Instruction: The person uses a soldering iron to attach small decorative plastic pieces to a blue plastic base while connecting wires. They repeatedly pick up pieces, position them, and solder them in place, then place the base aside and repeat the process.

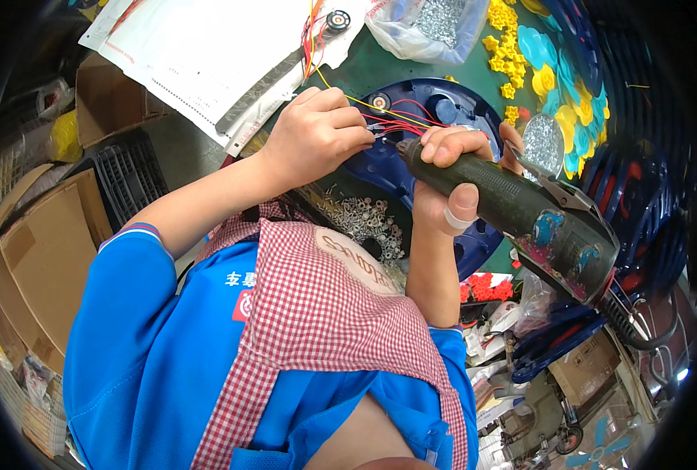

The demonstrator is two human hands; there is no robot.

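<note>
My right hand (452,174) grips a dark green electric screwdriver (521,213), its tip pointing left onto a round blue plastic part (391,160) on the green bench. My left hand (317,135) pinches the red wires (399,124) at the spot where the tip meets the part. Yellow and red wires run from there up to a small round black piece (337,19). A bandage wraps my right thumb.
A heap of small metal screws (364,223) lies below the blue part. A clear bag of screws (431,23), yellow plastic pieces (509,47) and a dish of screws (543,142) sit at the upper right. White sheets (207,47) lie at the upper left, cardboard boxes (39,258) at the left.
</note>
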